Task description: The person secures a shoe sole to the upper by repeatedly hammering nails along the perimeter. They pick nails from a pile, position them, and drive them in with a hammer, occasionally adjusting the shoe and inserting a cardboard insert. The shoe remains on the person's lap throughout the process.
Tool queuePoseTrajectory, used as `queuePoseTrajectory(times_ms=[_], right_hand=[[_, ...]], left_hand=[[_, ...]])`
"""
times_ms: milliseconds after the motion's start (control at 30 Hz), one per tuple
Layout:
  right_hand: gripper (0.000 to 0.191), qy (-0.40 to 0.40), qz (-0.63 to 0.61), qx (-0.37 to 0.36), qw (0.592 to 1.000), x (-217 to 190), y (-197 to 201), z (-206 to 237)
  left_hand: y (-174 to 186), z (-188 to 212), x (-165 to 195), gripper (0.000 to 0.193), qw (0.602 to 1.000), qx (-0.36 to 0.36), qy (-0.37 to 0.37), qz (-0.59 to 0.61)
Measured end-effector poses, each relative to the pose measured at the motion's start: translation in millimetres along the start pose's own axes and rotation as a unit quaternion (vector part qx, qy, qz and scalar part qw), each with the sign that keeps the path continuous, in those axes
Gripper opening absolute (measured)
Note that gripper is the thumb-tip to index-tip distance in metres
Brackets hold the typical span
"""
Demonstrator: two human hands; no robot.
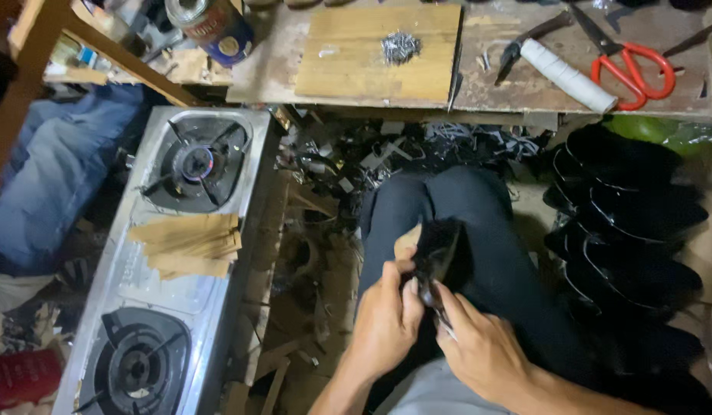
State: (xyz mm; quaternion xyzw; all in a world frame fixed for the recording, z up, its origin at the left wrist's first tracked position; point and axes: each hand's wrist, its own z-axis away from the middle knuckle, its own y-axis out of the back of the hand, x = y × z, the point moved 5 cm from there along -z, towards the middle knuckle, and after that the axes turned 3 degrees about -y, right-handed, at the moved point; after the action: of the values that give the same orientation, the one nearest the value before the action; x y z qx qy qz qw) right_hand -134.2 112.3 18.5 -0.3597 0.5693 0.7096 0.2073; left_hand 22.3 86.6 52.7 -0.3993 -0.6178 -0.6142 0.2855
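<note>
While I look down over my lap, a round can (pixel 211 27) with a blue and red label lies tilted at the top left, beside a slanting wooden bar (pixel 102 48). On the bench (pixel 494 84) sits a pale wooden board (pixel 356 58) with a small heap of metal staples (pixel 400 46) on it. Right of that lie a white roll (pixel 569 75), dark pliers (pixel 529 40) and red-handled scissors (pixel 629 65). A steel two-burner stove (pixel 141 292) stands on my left, with a stack of tan card strips (pixel 188 244) across its middle. Black scraps (pixel 417 150) litter the floor ahead of my knees. On my right is a pile of glossy black curved pieces (pixel 632 230), fuzzy at the edges.

Over my dark trousers (pixel 494 261), both hands hold a small black furry piece (pixel 442 250). My left hand (pixel 386 319) is curled around its lower end, fingers closed on it. My right hand (pixel 482 346) pinches its lower edge with thumb and forefinger.
</note>
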Motion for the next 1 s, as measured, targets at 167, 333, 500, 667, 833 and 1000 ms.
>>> queuePoseTrajectory(times_ms=[167,333,500,667,833,1000], right_hand=[[0.028,-0.197,-0.097,-0.229,0.949,23.5,5.2,-0.2],[0.027,-0.217,-0.237,-0.338,0.885,20.7,22.3,-7.2],[0.026,-0.022,-0.038,-0.123,0.991,7.5,24.9,-6.6],[0.025,-0.036,-0.064,-0.047,0.996,3.3,-2.1,-4.9],[0.030,-0.143,-0.104,-0.145,0.973,10.8,-4.9,1.0],[0.028,-0.271,-0.289,-0.317,0.862,20.9,-2.8,-1.8]], left_hand=[[2.8,4.4,5.7,0.025,0.998,0.011,-0.064,-0.003],[-0.9,5.9,10.3,0.031,0.997,-0.009,-0.070,-0.023],[-2.9,3.9,6.6,0.030,0.997,-0.019,-0.068,-0.022],[0.6,-0.4,-7.0,0.020,0.999,-0.027,-0.023,0.034],[5.3,6.9,-7.2,0.020,0.998,-0.017,-0.044,0.044],[3.7,11.8,-6.7,0.023,0.999,-0.009,-0.042,0.028]])
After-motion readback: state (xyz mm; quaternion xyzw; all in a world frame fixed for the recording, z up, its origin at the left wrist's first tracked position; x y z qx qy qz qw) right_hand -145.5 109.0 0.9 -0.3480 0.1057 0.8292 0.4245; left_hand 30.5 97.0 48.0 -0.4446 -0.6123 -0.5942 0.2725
